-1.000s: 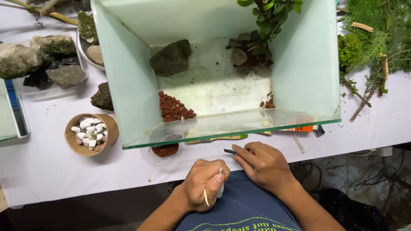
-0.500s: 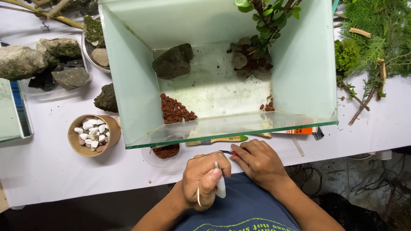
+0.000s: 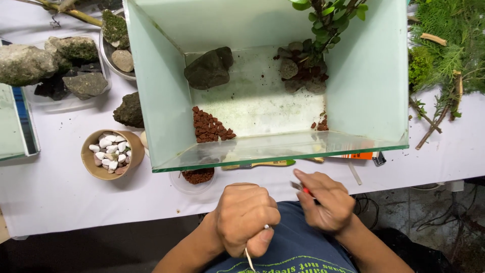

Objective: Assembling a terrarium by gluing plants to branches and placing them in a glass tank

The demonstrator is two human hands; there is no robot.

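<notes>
Nearest the camera, below the glass tank (image 3: 161, 101), the left hand (image 3: 245, 217) is curled into a fist, its fingers together around a thin pale strand (image 3: 249, 259) that trails out of the bottom of the fist over the dark blue shirt (image 3: 298, 253). Just beside it, also on the near side of the tank, the right hand (image 3: 323, 199) has its fingers pinched together on a small red-handled tool (image 3: 302, 188), whose tip points toward the tank's front pane; what kind of tool it is cannot be told.

Right in front of the tank's near wall, on the white table (image 3: 50, 197), lie a clear dish of red-brown gravel (image 3: 198, 176), a green-handled tool (image 3: 262, 164) and an orange-and-black item (image 3: 361, 155). To the tank's near left stands a brown bowl of white pebbles (image 3: 108, 154), with a dark mossy stone (image 3: 130, 110) just beyond it, close to the tank's left wall.

Inside the tank, a heap of red-brown gravel (image 3: 209, 126) sits by the front left, a smaller scatter (image 3: 320, 124) by the front right. Farther in, a dark rock (image 3: 208, 68) rests at the back left and a leafy plant (image 3: 323, 20) rises from stones at the back right.

Left of the tank, farther off, rough grey rocks (image 3: 45, 63) crowd a clear tray. Right of the tank lie green sprigs and twigs (image 3: 444, 55).
</notes>
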